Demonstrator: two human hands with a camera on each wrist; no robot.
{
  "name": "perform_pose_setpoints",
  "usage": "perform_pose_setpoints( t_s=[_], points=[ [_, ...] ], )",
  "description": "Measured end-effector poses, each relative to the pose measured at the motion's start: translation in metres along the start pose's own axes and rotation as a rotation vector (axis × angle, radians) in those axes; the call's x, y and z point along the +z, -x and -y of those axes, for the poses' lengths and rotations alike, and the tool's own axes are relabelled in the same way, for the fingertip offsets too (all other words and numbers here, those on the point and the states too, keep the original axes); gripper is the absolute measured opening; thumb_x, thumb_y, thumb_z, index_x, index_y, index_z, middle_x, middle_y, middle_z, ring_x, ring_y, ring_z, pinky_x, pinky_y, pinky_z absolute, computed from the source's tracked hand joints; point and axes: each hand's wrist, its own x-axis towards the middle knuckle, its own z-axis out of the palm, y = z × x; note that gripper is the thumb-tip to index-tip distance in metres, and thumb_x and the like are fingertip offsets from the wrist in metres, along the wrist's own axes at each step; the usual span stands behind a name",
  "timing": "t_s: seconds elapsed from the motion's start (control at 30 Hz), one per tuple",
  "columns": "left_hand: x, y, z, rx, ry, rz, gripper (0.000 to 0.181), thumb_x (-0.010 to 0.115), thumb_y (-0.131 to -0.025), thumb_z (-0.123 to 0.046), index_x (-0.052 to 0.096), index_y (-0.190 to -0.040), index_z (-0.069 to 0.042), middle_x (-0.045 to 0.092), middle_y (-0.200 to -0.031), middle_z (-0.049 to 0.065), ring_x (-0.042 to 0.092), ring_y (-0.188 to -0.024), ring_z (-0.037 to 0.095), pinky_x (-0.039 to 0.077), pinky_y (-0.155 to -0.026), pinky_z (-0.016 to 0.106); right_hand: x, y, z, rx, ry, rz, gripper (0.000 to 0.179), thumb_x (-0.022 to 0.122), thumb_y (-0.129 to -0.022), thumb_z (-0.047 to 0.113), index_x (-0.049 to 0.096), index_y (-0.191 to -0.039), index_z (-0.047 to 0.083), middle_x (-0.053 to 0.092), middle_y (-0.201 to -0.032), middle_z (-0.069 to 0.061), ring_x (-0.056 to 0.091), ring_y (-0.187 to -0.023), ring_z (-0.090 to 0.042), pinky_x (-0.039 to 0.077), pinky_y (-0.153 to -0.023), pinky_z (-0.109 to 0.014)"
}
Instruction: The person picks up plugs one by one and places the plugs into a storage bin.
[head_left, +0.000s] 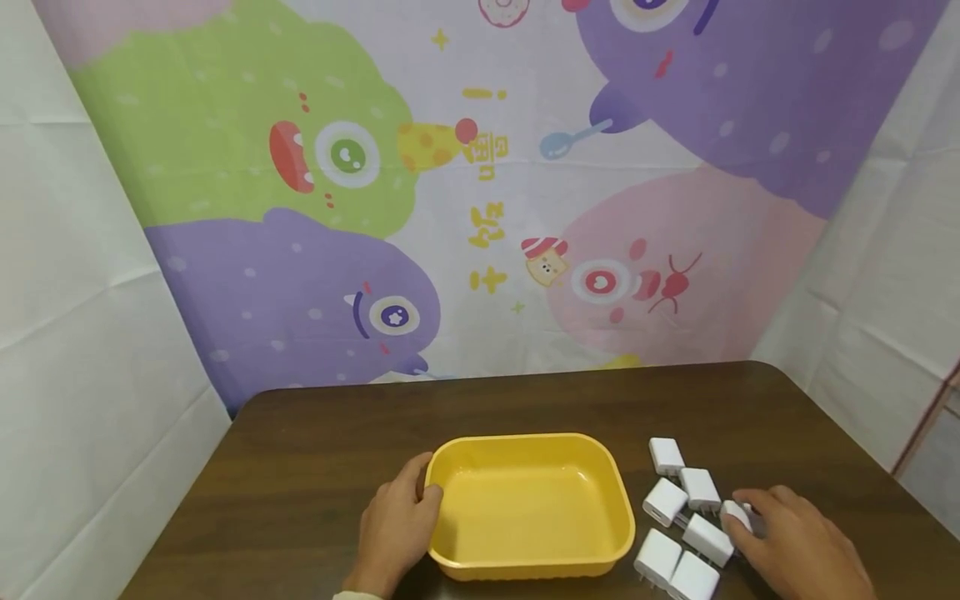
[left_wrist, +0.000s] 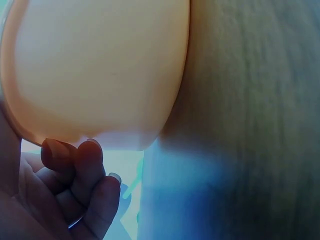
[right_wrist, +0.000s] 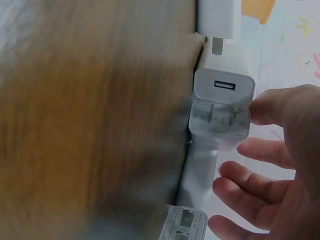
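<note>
On the dark table stands a yellow plastic basin [head_left: 528,563]. My left hand [head_left: 397,521] grips its left wall, thumb at the rim. The left wrist view shows the basin [left_wrist: 105,65] with curled fingers [left_wrist: 89,167] against it. Several white USB plug chargers lie in a loose cluster right of the basin, one charger [head_left: 665,457] at the back. My right hand [head_left: 802,542] is at the cluster's right side, thumb and index finger pinching a charger [head_left: 735,517]. In the right wrist view that charger [right_wrist: 220,120] has its prongs facing the camera; the other fingers are spread.
Near the front, two chargers lie side by side, one of them a white charger [head_left: 693,577]. The wooden table [head_left: 315,467] has rounded back corners. Behind it hangs a cartoon-printed cloth [head_left: 480,317], with white cloth [head_left: 90,333] at the sides.
</note>
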Motion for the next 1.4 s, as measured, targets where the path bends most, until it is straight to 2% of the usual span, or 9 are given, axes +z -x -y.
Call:
perform_pose_setpoints(
  t_s=[0.13, 0.23, 0.33, 0.67, 0.87, 1.17, 1.4],
  points=[
    [0.000, 0.000, 0.002, -0.007, 0.001, 0.003, 0.047, 0.052, -0.094, -0.024, 0.058, -0.140, -0.015, 0.055, -0.071, -0.005, 0.050, -0.059, 0.012, 0.039, -0.058, 0.034, 0.001, -0.001, 0.001, -0.003, 0.000, 0.008, 0.040, 0.074, -0.087, 0.040, 0.073, -0.112, 0.008, 0.065, -0.095, -0.006, 0.063, -0.085, -0.031, 0.050, -0.068, -0.055],
    [0.000, 0.001, 0.002, -0.007, 0.003, 0.007, 0.048, 0.052, -0.094, -0.024, 0.057, -0.141, -0.015, 0.055, -0.070, -0.005, 0.050, -0.057, 0.012, 0.039, -0.056, 0.034, 0.001, -0.002, 0.001, 0.024, -0.005, 0.073, 0.043, 0.071, -0.089, 0.041, 0.071, -0.115, 0.007, 0.062, -0.088, 0.001, 0.060, -0.077, -0.021, 0.049, -0.064, -0.050],
    [0.000, 0.001, 0.001, -0.002, 0.000, 0.013, 0.047, 0.052, -0.095, -0.025, 0.057, -0.141, -0.015, 0.055, -0.070, -0.005, 0.049, -0.056, 0.013, 0.039, -0.056, 0.034, 0.000, -0.003, 0.001, 0.073, -0.002, 0.144, 0.048, 0.068, -0.091, 0.045, 0.068, -0.120, 0.007, 0.060, -0.085, 0.005, 0.056, -0.072, -0.017, 0.047, -0.060, -0.048],
    [0.001, 0.003, -0.002, -0.005, -0.003, 0.019, 0.046, 0.052, -0.094, -0.024, 0.058, -0.139, -0.016, 0.055, -0.070, -0.005, 0.050, -0.056, 0.013, 0.039, -0.057, 0.034, 0.001, -0.008, -0.002, 0.139, 0.004, 0.257, 0.063, 0.064, -0.090, 0.056, 0.063, -0.126, 0.005, 0.066, -0.087, 0.002, 0.059, -0.069, -0.019, 0.046, -0.056, -0.050],
    [-0.001, 0.002, -0.004, 0.004, -0.029, 0.008, 0.047, 0.053, -0.093, -0.026, 0.059, -0.139, -0.017, 0.057, -0.074, -0.007, 0.051, -0.061, 0.012, 0.041, -0.060, 0.035, -0.002, -0.011, -0.002, 0.129, 0.023, 0.272, 0.062, 0.060, -0.092, 0.054, 0.061, -0.129, 0.004, 0.068, -0.086, 0.000, 0.060, -0.067, -0.021, 0.045, -0.054, -0.049],
    [0.000, 0.000, -0.002, 0.014, -0.025, -0.003, 0.046, 0.055, -0.093, -0.025, 0.060, -0.138, -0.016, 0.055, -0.073, -0.006, 0.049, -0.061, 0.013, 0.040, -0.060, 0.034, -0.006, -0.012, 0.000, 0.175, 0.008, 0.325, 0.060, 0.054, -0.095, 0.052, 0.061, -0.128, 0.003, 0.068, -0.089, -0.001, 0.058, -0.066, -0.020, 0.045, -0.055, -0.050],
    [-0.002, 0.001, 0.001, -0.003, -0.034, -0.027, 0.046, 0.055, -0.092, -0.025, 0.061, -0.136, -0.018, 0.055, -0.073, -0.006, 0.050, -0.062, 0.013, 0.041, -0.060, 0.035, -0.009, -0.016, 0.003, 0.158, 0.013, 0.299, 0.060, 0.053, -0.095, 0.051, 0.061, -0.129, 0.003, 0.070, -0.092, -0.004, 0.063, -0.072, -0.025, 0.046, -0.056, -0.052]
  ],
)
